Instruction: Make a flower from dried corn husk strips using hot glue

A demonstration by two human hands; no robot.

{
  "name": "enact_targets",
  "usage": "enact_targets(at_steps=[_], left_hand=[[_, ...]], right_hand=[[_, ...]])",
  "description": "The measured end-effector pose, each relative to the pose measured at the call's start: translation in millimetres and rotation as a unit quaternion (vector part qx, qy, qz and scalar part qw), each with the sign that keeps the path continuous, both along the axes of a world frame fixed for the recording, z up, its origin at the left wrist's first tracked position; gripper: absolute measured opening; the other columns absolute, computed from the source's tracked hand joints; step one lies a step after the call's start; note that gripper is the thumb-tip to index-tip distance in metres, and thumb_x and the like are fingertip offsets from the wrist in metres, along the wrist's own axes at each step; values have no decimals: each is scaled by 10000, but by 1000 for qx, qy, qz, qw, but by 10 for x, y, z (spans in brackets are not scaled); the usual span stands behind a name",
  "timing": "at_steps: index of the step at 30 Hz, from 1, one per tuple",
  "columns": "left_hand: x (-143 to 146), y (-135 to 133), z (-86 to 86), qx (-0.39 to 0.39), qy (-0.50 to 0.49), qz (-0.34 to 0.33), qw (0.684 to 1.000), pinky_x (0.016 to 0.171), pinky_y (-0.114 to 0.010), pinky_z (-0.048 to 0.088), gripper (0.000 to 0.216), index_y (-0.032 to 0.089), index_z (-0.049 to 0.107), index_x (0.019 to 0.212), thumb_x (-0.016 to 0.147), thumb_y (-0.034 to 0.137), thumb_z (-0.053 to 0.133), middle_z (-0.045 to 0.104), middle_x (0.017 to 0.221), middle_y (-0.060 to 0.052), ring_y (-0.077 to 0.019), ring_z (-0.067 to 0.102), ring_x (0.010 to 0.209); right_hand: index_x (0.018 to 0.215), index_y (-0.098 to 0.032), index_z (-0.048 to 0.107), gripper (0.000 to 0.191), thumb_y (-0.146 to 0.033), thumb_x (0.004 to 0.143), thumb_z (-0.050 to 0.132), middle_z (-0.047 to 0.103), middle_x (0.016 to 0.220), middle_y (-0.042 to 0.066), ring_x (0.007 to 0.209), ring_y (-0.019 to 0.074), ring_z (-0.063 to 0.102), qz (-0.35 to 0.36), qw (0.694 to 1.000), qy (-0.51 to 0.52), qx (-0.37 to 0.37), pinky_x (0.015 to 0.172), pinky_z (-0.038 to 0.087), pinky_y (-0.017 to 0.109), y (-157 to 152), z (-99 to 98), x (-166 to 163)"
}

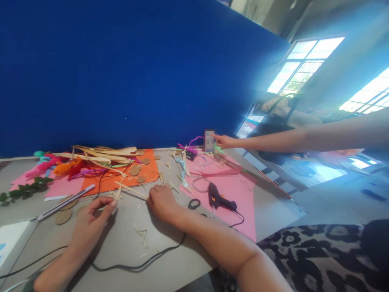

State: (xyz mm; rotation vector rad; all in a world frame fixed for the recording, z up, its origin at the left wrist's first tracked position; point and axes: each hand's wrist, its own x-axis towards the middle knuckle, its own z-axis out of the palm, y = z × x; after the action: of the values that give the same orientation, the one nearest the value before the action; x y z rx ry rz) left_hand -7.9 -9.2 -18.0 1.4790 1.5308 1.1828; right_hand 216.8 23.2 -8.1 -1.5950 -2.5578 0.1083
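Note:
My left hand (92,217) rests on the grey table (127,243) with thumb and fingertips pinched on the end of a pale dried leaf strip (130,190). My right hand (162,201) lies closed, knuckles up, at the other end of that strip. A black glue gun (219,197) lies on pink paper (234,190) just right of my right hand, with black scissors handles (193,203) between them. Another person's hand (224,141) reaches in from the right at the far table edge, holding a small object.
Orange paper (121,176) holds cardboard discs and dried leaves. Coloured pipe cleaners (51,164) and a green sprig (26,190) lie at the left. A white stick (65,202) and a black cable (136,265) cross the table. A blue partition (136,73) stands behind.

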Motion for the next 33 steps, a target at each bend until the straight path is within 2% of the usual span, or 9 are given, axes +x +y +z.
enact_targets(at_steps=[9,14,19,23,33], left_hand=[[-11,1,-51,-4,16,-3,1000,508,-230,434,316,196,626,816,753,507,636,659,711,0,-148,590,583],[-7,1,-23,0,16,-2,1000,548,-230,460,328,188,633,809,744,509,641,670,737,-15,-162,605,643],[16,-9,4,-8,3,0,1000,501,-225,438,342,182,628,801,743,519,636,649,703,-9,-143,563,574],[14,-11,-14,18,14,-5,1000,545,-232,450,326,183,627,795,756,507,631,643,705,-8,-148,561,601],[5,0,-34,43,51,-8,998,588,-245,461,308,191,637,792,781,497,607,650,704,-8,-159,580,629]], right_hand=[[907,-139,583,159,-256,913,475,650,920,104,879,227,584,6,999,40,0,825,384,382,-49,104,-15],[900,-146,557,133,-256,917,483,630,881,88,842,211,558,13,997,72,17,795,360,362,-62,78,-25],[873,-156,547,112,-247,910,492,611,838,71,803,200,529,26,993,104,50,764,340,344,-64,22,-28],[866,-158,535,98,-228,906,479,605,821,64,775,190,514,36,988,138,65,746,335,329,-77,11,-30],[916,-190,485,102,-259,929,409,557,702,2,625,153,477,10,962,273,-16,595,312,259,-154,27,-31]])
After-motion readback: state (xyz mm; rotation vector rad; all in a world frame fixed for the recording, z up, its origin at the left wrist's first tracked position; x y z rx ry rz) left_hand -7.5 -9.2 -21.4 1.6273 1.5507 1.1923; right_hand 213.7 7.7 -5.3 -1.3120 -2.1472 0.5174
